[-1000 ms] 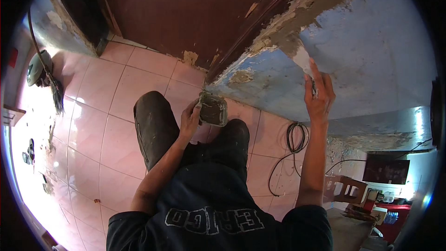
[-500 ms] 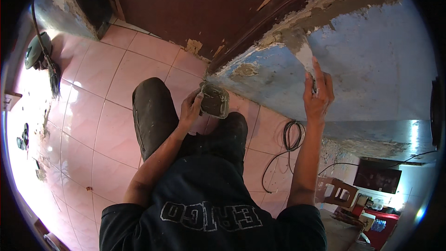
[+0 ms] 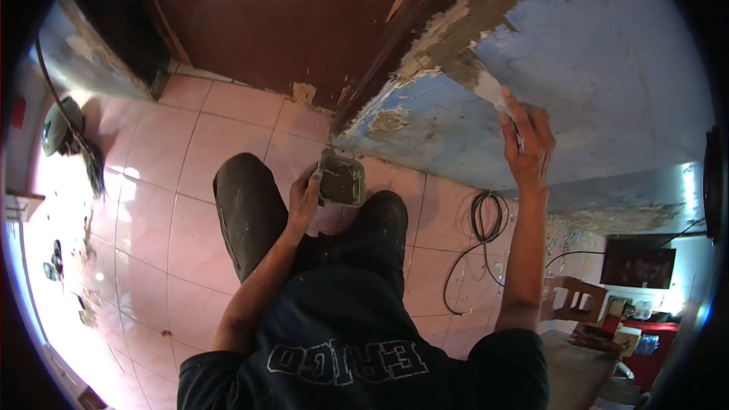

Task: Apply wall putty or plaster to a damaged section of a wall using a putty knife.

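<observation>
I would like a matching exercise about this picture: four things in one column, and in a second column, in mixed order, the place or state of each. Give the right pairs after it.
Things:
1. small square container
2. putty knife
3. black cable
4. wooden door

Places or states:
A. lies in loops on the pink floor tiles
B. dark brown, with patches of paint missing
C. held in the left hand, above the knees
D. pressed by the right hand against the blue wall, at the grey filler strip

Pairs: 1-C, 2-D, 3-A, 4-B
</observation>
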Demonstrator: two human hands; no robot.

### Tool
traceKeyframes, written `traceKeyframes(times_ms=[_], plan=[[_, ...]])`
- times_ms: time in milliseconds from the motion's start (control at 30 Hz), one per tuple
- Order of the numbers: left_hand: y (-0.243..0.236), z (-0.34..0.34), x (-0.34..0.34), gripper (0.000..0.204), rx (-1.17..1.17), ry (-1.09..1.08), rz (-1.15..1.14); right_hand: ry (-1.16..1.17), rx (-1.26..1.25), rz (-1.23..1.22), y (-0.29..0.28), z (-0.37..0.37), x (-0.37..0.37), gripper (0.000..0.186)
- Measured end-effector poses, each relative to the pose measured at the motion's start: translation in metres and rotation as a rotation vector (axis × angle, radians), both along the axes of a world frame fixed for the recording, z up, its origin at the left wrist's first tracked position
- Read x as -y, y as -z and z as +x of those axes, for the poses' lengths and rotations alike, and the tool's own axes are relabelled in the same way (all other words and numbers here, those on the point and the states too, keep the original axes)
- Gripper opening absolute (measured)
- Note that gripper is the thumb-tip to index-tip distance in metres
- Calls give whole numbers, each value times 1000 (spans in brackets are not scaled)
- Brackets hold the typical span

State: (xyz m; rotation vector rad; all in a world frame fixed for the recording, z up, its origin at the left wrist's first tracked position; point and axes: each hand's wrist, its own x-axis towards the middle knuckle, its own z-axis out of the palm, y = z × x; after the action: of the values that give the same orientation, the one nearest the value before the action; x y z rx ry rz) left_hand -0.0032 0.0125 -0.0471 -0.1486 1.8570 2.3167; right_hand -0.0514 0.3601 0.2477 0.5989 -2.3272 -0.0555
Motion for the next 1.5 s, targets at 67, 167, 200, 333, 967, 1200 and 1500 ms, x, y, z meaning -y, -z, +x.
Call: traceKeyframes(times_ms=[67,167,200,333,967,1200,1500], plan=[[-2,2,-2,53,-11,11,-12,-7,-19,-7,-12,-7,0,56],[-3,4,-4,51,-46,31,-28,25,-29,-3,-14,-14,-11,59],[1,2,-6,51,-36,27,-26,66,-20,7,-14,-14,-14,60],[3,4,-5,49,33,35,-77,65,-37,-70,-3,-8,-21,59],[-8,3,-8,44,101,37,-69,44,-40,-311,27,2,-11,48],[13,-3,-5,45,46,64,-105,66,-49,-363,35,21,6,45],[8,0,-3,46,16,9,-24,123,-30,-294,24,8,37,45]])
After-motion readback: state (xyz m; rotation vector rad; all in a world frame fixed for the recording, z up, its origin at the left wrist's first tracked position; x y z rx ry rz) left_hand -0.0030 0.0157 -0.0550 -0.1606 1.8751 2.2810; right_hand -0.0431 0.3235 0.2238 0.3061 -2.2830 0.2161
